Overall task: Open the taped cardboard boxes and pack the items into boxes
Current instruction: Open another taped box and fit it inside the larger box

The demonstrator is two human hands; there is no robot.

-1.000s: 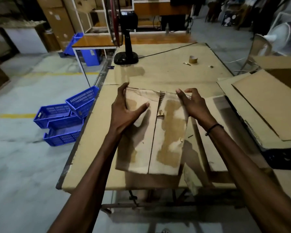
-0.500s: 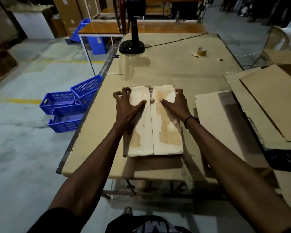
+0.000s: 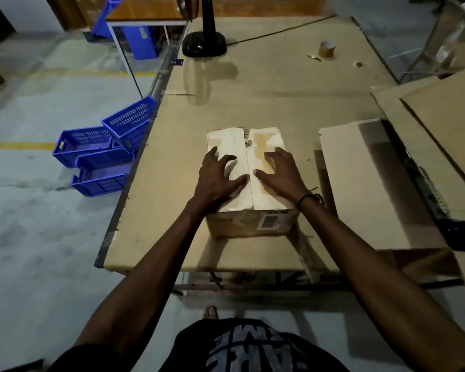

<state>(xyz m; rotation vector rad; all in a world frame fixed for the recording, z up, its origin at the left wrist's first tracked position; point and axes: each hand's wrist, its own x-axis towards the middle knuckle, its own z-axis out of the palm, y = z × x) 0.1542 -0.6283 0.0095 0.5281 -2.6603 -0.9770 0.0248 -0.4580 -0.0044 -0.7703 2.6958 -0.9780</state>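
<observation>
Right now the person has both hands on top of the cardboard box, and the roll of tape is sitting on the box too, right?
Not quite. Both the left hand and right hand do rest on the cardboard box, but the roll of tape sits far back on the table, apart from the box. The head view shows it.

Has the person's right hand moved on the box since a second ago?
Yes. The right hand has slid from the far edge of the cardboard box back toward the person, and now lies beside the centre seam.
</observation>
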